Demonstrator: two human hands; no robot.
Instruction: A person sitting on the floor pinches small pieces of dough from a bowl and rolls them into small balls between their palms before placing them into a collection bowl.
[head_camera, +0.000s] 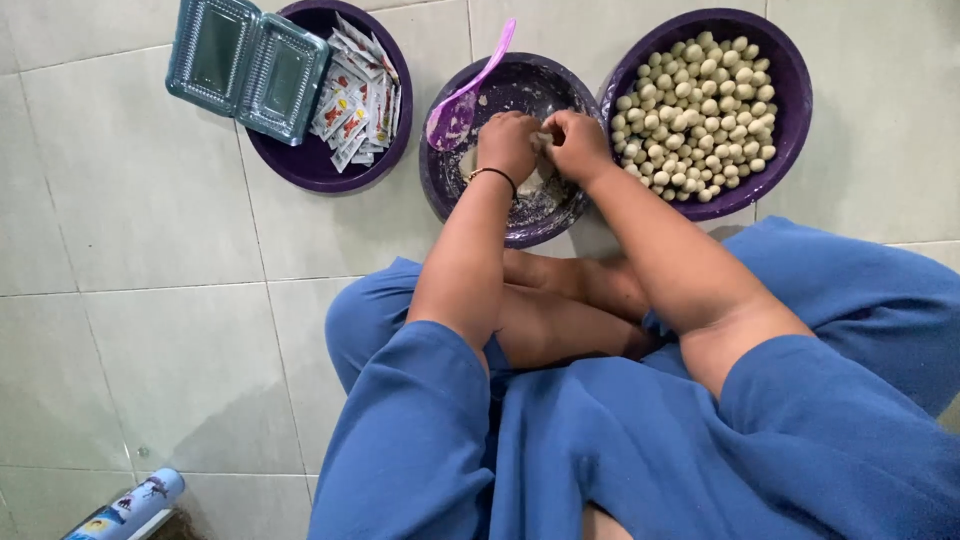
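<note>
Head view, looking down on a person seated cross-legged on a tiled floor (150, 300) in blue clothing. The left hand (508, 146), with a dark band at the wrist, and the right hand (578, 145) meet over the middle purple bowl (540, 215); the fingers of both are curled in together around a small pale piece of dough (543, 139) held between them. Floury residue coats the inside of that bowl, and a purple spoon (462, 100) rests on its left rim. Just beside it to the right, a larger purple bowl (790, 80) holds a heap of pale dough balls (700, 110). To the left, a third purple bowl (310, 165) carries small sachets (355, 95) and an open clear plastic container (245, 65).
</note>
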